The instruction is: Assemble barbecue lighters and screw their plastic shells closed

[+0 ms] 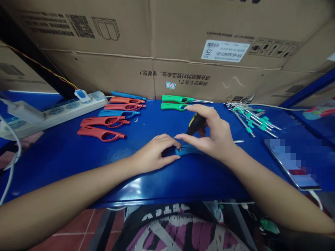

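Note:
In my right hand (pixel 216 136) is a screwdriver (pixel 195 124) with a black and yellow handle, held tilted. Its thin tip points down at the left end of a blue long-nosed lighter (pixel 192 150) lying on the table. My left hand (pixel 157 153) is closed around that same end, thumb on the near side and fingertips by the screwdriver's tip. The lighter's metal tube (pixel 238 141) shows beyond my right hand, which covers much of its body. Whether a screw sits under the tip is too small to tell.
Red lighter shells (pixel 102 133) and other coloured ones lie left, near tiny metal bits (pixel 136 119). Green lighters (pixel 174 99) lie behind my hands. Metal tubes with green parts (pixel 255 120) are piled right, by a phone (pixel 291 164). A power strip (pixel 60 111) and cardboard boxes (pixel 117 76) border the table.

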### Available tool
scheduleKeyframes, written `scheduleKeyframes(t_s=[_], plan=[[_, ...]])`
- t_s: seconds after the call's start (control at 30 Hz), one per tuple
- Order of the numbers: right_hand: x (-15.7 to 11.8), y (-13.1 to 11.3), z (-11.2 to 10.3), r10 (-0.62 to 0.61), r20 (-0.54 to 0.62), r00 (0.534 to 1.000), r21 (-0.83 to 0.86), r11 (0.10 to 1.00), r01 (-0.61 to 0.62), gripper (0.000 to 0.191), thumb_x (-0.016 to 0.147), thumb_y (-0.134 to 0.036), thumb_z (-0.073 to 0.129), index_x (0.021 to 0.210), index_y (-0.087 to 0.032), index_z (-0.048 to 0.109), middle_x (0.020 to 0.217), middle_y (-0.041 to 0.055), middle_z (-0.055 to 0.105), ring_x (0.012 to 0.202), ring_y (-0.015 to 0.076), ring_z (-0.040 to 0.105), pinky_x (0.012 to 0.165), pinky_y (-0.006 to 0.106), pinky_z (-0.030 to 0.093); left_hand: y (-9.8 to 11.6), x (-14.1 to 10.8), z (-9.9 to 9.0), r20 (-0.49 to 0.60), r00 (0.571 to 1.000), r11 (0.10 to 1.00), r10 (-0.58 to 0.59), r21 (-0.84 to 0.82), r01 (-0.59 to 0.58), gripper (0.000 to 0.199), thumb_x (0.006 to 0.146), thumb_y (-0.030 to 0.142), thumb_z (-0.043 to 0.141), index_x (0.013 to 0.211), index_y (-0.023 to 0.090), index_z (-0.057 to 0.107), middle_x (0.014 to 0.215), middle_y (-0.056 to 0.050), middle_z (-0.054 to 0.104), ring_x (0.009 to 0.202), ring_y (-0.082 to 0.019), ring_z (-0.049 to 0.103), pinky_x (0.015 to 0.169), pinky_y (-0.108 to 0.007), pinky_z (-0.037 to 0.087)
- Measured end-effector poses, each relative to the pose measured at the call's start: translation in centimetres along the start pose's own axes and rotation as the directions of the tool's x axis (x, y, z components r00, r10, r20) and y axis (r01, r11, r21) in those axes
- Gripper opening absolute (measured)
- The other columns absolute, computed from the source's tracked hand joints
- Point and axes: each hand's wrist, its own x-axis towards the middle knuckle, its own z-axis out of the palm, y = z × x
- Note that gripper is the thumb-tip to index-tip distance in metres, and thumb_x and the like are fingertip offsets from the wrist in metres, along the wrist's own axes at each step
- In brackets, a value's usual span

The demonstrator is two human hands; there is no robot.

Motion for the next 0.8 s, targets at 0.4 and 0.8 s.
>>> scheduleKeyframes(t_s=[0.4,0.8], plan=[[0.6,-0.7,-1.4,-0.142,0.037,0.989,-0.071,0.987,0.144,0.047,0.094,-0.039,0.066,0.139,-0.030,0.058,0.119,0.0072,0.073,0.085,0.0217,0.071,0.073,0.035,0.062,-0.1,0.0,0.1,-0.008,1.000,1.000,0.010,-0.009,-0.010,0.016,0.093,0.027,0.068,0.107,0.019,0.064,0.108,-0.005,0.072,0.105,-0.021,0.064,0.097,-0.037,0.049],[1.3,-1.3,-1.1,-0.154,0.059,0.986,0.016,0.988,0.153,0.043,0.101,-0.028,0.052,0.144,-0.027,0.053,0.119,0.0079,0.071,0.097,0.0219,0.069,0.078,0.037,0.061,0.0,0.0,0.0,0.000,1.000,1.000,0.013,-0.014,-0.013,0.016,0.093,0.026,0.069,0.107,0.019,0.065,0.108,-0.005,0.071,0.105,-0.021,0.064,0.096,-0.036,0.048]])
